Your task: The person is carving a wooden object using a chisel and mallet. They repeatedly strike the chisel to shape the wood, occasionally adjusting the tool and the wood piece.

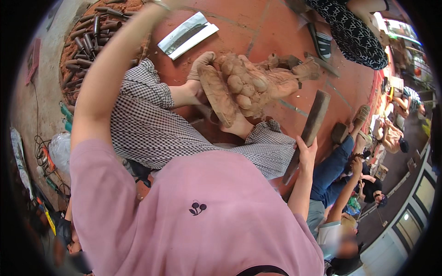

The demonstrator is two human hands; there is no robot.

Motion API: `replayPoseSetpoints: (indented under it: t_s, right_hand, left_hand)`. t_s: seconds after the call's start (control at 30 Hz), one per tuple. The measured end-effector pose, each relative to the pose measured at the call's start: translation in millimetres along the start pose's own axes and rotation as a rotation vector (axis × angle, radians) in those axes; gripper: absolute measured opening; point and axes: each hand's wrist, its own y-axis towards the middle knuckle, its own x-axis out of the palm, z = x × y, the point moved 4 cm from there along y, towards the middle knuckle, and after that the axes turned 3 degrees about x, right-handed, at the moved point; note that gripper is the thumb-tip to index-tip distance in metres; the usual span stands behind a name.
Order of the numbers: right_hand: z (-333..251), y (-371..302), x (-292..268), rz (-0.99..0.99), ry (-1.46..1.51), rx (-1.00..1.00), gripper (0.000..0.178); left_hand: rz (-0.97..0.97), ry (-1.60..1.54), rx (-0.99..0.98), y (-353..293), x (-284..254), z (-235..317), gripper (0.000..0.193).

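My right hand (306,152) is closed around a long, flat wooden bar, like a mallet (317,110), held upright beside my right knee. My left forearm (103,78) reaches up and forward, and the hand runs out past the top edge, so its fingers are hidden. Between my bare feet, on the floor in front of me, lies a brown wood carving (248,85) with a cluster of rounded lumps and a thick flat base (217,96) turned toward me. My right hand is well apart from the carving.
Many dark-handled carving tools (87,43) lie in a heap at the far left. A white wrapper with a dark strip (189,34) rests on the red tiles (239,27). Power tools and cords (48,158) lie at left. Co-workers sit at the right, one in blue trousers (336,161); another's sandaled foot (322,43) is ahead.
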Motion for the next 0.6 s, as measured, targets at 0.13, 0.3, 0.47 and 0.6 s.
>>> replayPoseSetpoints:
  t_s: [0.13, 0.3, 0.47, 0.6]
  right_hand:
    - [-18, -3, -26, 0.058, -0.113, -0.118, 0.031]
    - [-51, -2, -38, 0.096, -0.128, -0.125, 0.033]
    - [-71, 3, -47, 0.107, -0.147, -0.185, 0.03]
    - [-87, 12, -43, 0.098, -0.243, -0.271, 0.029]
  left_hand:
    - [-0.362, -0.258, 0.364, -57, 109, 188, 0.038]
    - [-0.117, -0.546, 0.153, -92, 152, 248, 0.051]
    - [0.133, -0.485, 0.004, -88, 173, 237, 0.045]
    - [0.249, -0.461, -0.014, -87, 171, 235, 0.042]
